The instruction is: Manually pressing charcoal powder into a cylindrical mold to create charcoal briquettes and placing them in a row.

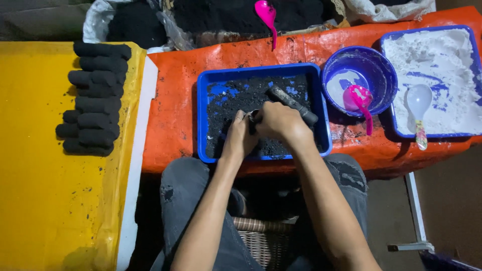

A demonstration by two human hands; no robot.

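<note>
Black, crumbly powder covers the floor of the blue tray (202,120), centre of the orange sheet (170,110). Right hand (279,122) is closed round a dark tube (293,105) angled up to the far right; left hand (240,136) curls at the tube's near end, grip detail hidden. The tube is probably rigid and gritty, best gripped mid-shaft; the powder looks loose and messy. Finished black sticks (95,98) lie stacked on the yellow sheet (35,175), left (likely brittle). No labels legible. Right: blue bowl (381,65) with pink scoop (360,100), and a tray of white powder (447,75).
</note>
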